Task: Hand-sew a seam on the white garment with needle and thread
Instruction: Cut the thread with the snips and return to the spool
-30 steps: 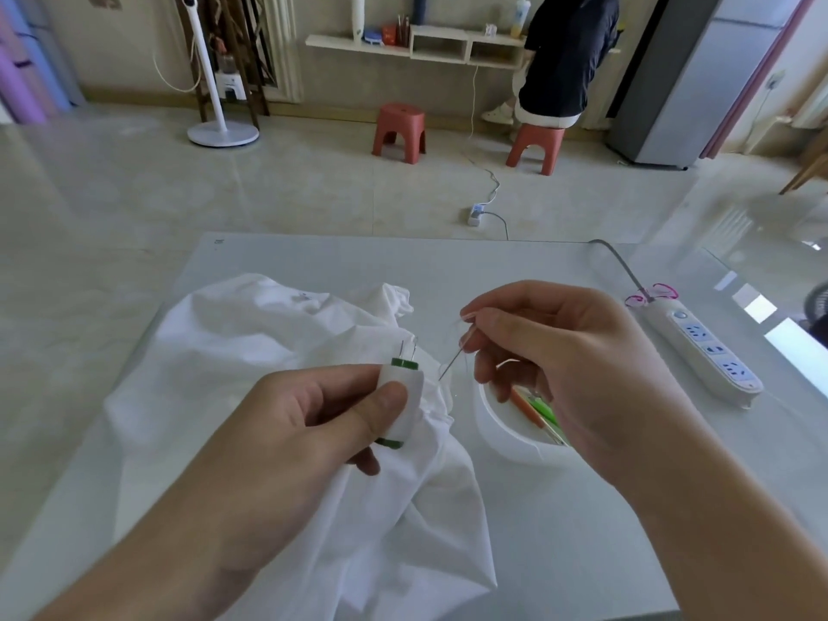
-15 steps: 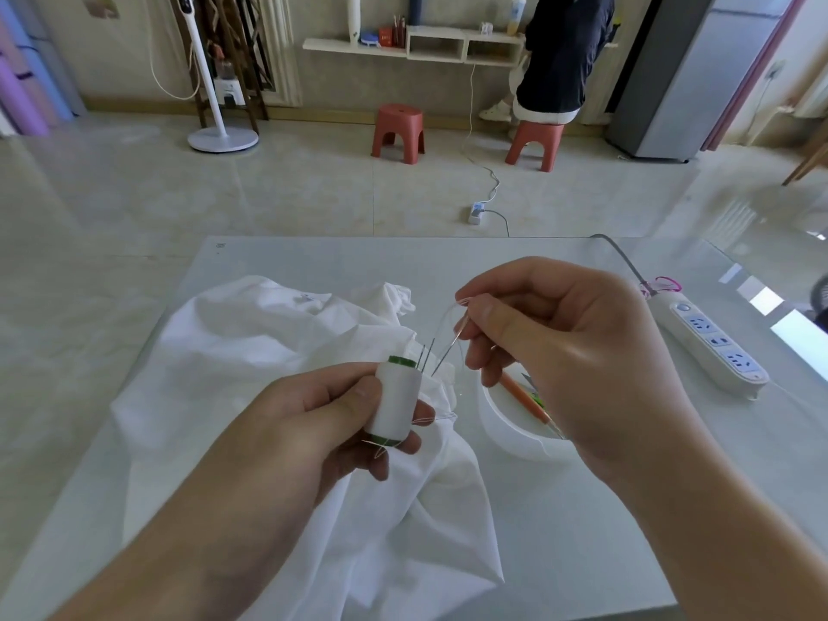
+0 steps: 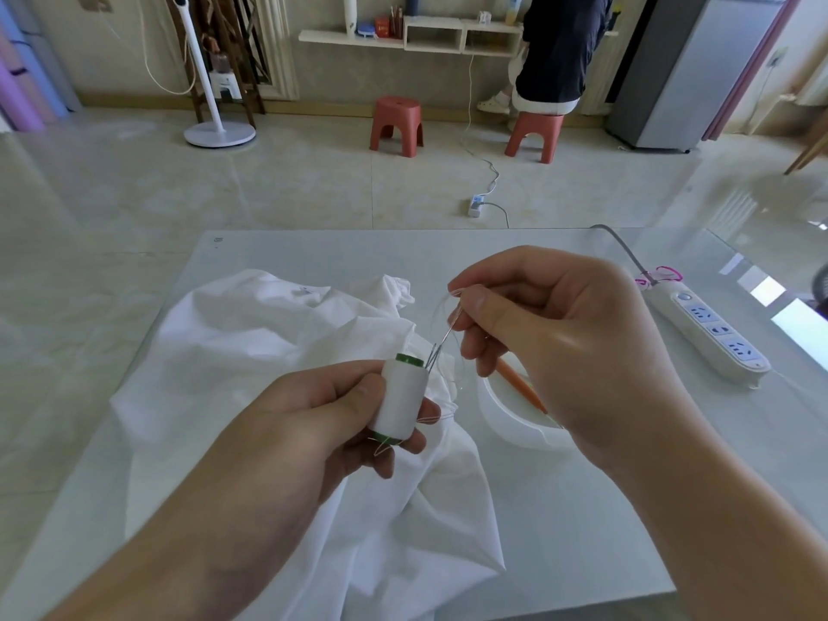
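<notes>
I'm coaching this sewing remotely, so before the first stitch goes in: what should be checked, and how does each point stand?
1. Needle pinched in the right hand: ok.
2. Thread spool gripped by the left hand: ok.
3. Thread through the needle's eye: cannot tell, too fine.
4. White garment flat, seam exposed: not ok, it lies crumpled.
5. A hand free to hold the fabric: not ok, both are occupied.
6. Thread cut from the spool: cannot tell.

Two hands were up over the desk (image 3: 582, 508): left hand (image 3: 309, 423), right hand (image 3: 555, 333). One thread spool (image 3: 400, 398), one white garment (image 3: 278, 351), one white bowl (image 3: 515, 419), one power strip (image 3: 712, 333). Two red stools sat on the floor: one (image 3: 396, 125), two (image 3: 535, 134).
</notes>
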### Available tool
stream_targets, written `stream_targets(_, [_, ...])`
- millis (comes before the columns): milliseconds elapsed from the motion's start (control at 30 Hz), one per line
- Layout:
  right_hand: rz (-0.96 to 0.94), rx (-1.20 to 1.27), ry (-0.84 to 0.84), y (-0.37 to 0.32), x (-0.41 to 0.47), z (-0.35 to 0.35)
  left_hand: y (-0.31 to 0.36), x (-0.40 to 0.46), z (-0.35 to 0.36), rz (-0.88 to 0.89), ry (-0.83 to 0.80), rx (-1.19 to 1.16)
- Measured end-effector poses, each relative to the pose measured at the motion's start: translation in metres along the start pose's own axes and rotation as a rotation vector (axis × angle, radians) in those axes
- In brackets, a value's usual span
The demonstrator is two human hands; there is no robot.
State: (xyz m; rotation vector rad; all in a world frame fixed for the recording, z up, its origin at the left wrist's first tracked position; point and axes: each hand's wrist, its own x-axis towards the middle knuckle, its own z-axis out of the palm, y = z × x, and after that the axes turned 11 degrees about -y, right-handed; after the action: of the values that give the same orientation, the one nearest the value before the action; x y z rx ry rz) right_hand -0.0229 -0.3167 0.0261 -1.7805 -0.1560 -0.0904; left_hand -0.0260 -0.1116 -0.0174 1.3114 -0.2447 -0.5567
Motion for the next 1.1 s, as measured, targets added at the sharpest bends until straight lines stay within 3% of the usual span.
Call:
stream_targets(767, [0.107,0.045,-0.135,0.003,0.002,0.002,-0.001,-0.001,0.012,-0.018,0.077,-0.170])
stream_targets(1100, [0.217,0.207,-0.056,0.006,0.005,0.000,0.003,-0.004,0.010,-0.031,0.015,-0.179])
